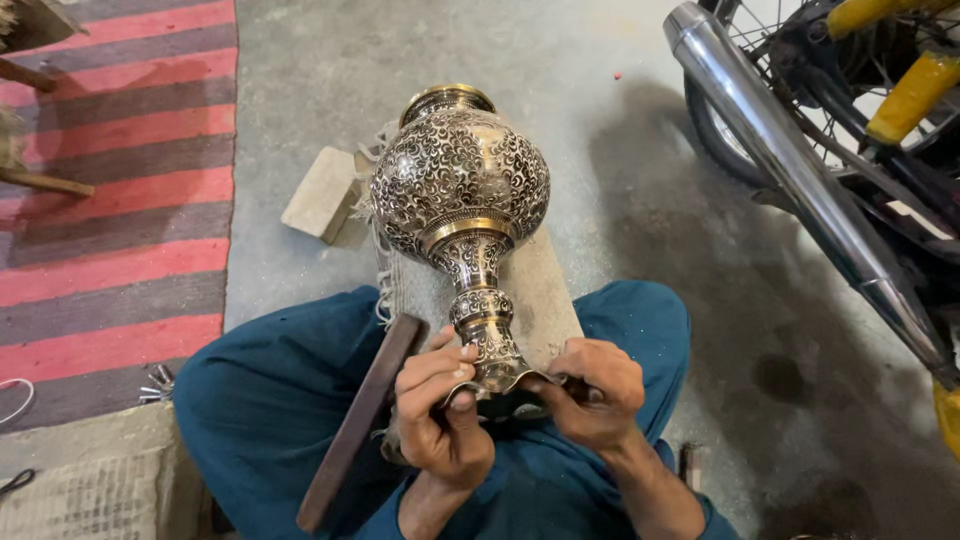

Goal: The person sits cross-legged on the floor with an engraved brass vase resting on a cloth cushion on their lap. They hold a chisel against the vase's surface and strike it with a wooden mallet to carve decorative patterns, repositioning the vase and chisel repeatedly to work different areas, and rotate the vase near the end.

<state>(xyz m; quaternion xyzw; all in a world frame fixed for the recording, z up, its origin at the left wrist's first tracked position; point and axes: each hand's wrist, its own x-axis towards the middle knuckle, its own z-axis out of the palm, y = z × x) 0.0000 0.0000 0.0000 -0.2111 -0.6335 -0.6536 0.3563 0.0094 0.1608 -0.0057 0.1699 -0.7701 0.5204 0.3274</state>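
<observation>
An engraved metal vase (pixel 460 185) with a round body, black-and-silver scroll pattern and brass bands lies on its side on a cloth-covered block (pixel 540 290) between my knees, mouth pointing away. My left hand (pixel 440 410) grips the flared foot of the vase from the left, and a dark flat wooden bar (pixel 360 420) runs along that hand; whether the hand holds it I cannot tell. My right hand (pixel 595 390) pinches the foot's rim from the right. My legs, in blue trousers (pixel 270 390), frame the vase.
A red and grey striped rug (pixel 110 200) covers the floor at left. A pale wooden block (pixel 322 195) lies beside the vase. A motorcycle's chrome exhaust (pixel 790 160) and wheel stand at right. Small metal tools (pixel 155 385) lie near my left knee on the concrete floor (pixel 650 200).
</observation>
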